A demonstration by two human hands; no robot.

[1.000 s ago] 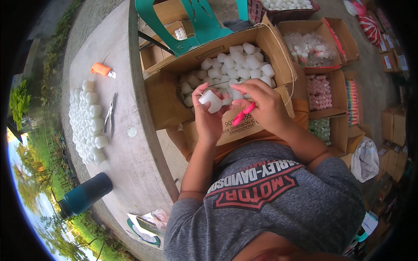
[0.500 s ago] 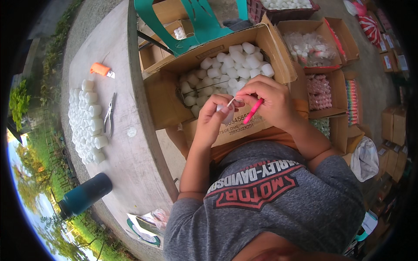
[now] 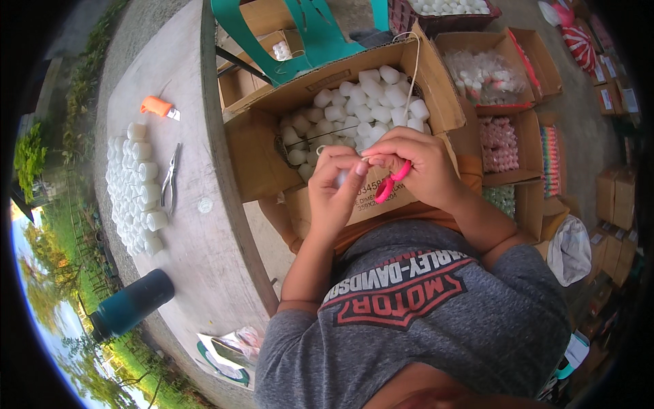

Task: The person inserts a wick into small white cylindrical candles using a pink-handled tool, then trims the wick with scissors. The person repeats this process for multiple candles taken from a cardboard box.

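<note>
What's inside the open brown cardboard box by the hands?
Rounded, white, plastic-looking pieces, a thin dark strand across them. They hide the floor of the box; the left hand and right hand cover some pieces.

The left hand hides most of the white piece it holds

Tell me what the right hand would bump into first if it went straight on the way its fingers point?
Most likely the left hand. The right hand points left, straight toward it. They look very close, maybe already touching; I can't tell.
</note>
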